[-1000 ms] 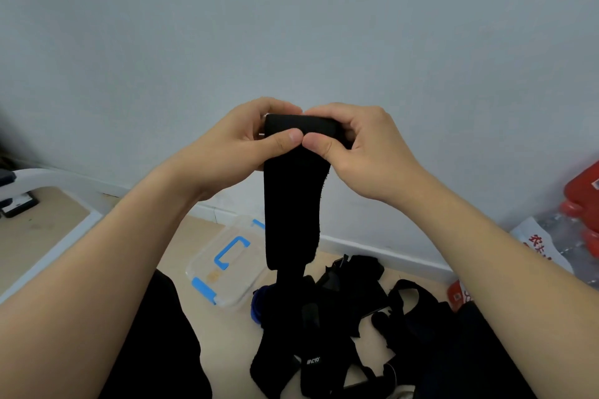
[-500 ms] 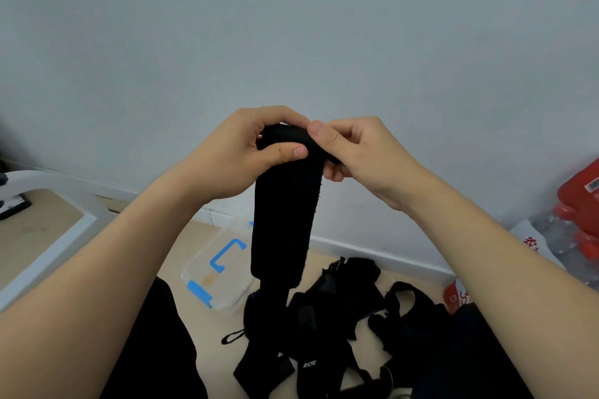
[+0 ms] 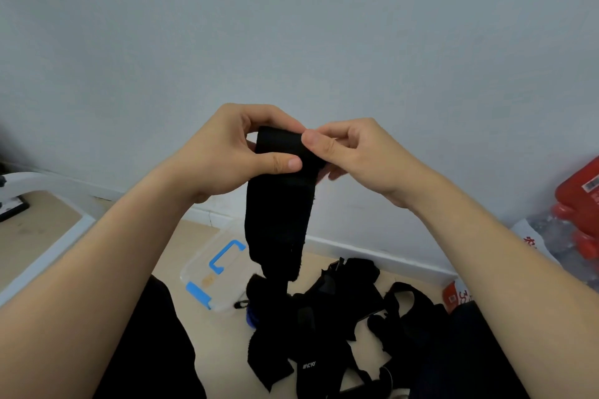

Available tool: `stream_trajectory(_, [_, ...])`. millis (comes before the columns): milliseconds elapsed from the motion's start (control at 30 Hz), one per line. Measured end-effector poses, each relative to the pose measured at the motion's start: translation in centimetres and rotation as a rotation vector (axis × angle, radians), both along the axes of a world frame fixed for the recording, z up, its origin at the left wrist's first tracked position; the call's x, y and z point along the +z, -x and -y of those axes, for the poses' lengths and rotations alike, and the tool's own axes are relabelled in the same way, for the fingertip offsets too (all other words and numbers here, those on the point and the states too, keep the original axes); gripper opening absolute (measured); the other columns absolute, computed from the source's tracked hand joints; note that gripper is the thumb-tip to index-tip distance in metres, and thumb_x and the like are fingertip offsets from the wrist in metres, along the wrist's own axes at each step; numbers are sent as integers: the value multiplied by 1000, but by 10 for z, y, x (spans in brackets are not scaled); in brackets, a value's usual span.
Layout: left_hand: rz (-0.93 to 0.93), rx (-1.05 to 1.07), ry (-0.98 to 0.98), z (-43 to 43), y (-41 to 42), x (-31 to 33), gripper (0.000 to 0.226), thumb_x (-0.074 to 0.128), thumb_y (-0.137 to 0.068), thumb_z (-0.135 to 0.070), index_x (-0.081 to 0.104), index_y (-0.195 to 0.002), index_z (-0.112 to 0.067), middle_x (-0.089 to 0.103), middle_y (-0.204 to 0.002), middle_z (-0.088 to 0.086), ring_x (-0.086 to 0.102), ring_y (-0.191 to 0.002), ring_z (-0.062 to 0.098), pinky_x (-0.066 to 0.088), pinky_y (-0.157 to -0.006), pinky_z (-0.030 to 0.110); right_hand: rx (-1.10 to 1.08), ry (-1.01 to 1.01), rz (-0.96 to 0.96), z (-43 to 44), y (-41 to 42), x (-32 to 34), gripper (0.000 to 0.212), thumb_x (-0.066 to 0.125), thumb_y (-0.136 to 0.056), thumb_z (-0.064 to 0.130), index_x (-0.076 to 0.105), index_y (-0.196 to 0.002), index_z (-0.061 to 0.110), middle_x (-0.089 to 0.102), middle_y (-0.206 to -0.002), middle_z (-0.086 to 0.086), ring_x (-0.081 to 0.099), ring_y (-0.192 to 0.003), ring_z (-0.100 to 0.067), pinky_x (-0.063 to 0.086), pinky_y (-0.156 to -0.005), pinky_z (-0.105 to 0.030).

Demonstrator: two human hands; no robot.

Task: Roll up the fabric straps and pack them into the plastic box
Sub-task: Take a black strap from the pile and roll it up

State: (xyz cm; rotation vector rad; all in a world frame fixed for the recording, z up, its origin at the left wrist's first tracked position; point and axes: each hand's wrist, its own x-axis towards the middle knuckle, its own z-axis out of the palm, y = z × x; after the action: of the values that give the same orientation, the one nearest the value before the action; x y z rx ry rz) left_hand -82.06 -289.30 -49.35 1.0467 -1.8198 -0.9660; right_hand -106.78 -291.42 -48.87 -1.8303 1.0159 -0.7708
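While both forearms reach forward at chest height in front of a pale wall, the two hands meet on the top end of a black fabric strap. The left hand comes in from the left with its back turned toward the camera; its fingers curl over the far side of the rolled top, and its thumb lies flat across the near face of the strap, pressing it. The right hand comes in from the right, wrist bent slightly down. Its thumb sits on the upper right corner of the roll, and its other fingers fold in behind the strap, so this hand pinches the fabric too. The two thumb tips are close together, the right one just above the left.

Only the top of the strap is rolled. The rest hangs straight down from the hands, and its lower end merges in view with a loose pile of black straps on the tan floor.

The clear plastic box with blue clips stands on the floor near the wall, just left of that pile and below the left wrist. A pack of red bottles sits at the right edge, and a white frame runs along the left.
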Motion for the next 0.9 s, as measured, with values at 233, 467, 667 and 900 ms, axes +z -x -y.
stream_trajectory(233, [-23,-17,-190,1,5,-1,41,69,-100,-54,71,-125,-21,80,-117,5,78,-109,22,64,-84,41,-142,181,172,-3,-11,-1,14,80,-99,23,83,-110,15,82,-84,-6,75,-63,-28,62,-61,-35])
stream_trajectory(467, [-219,-55,-287,-6,11,5,50,58,-109,-47,64,-124,0,81,-110,8,79,-103,23,62,-79,31,-201,285,191,-9,-16,-2,24,80,-93,30,80,-105,9,79,-85,-2,75,-75,-16,61,-72,-38])
stream_trajectory(667, [-285,-87,-302,-18,28,8,45,67,-104,-33,59,-137,-3,68,-132,31,73,-118,43,60,-101,55,-216,67,106,-17,-24,-7,54,22,-101,65,48,-117,21,58,-96,0,60,-73,-5,51,-62,-23])
stream_trajectory(900, [-330,-93,-325,-19,29,7,44,61,-105,-24,55,-139,4,76,-121,21,78,-109,34,65,-88,40,-178,150,37,-17,-25,-9,61,15,-106,68,43,-120,16,56,-85,-2,61,-59,-7,49,-51,-23])
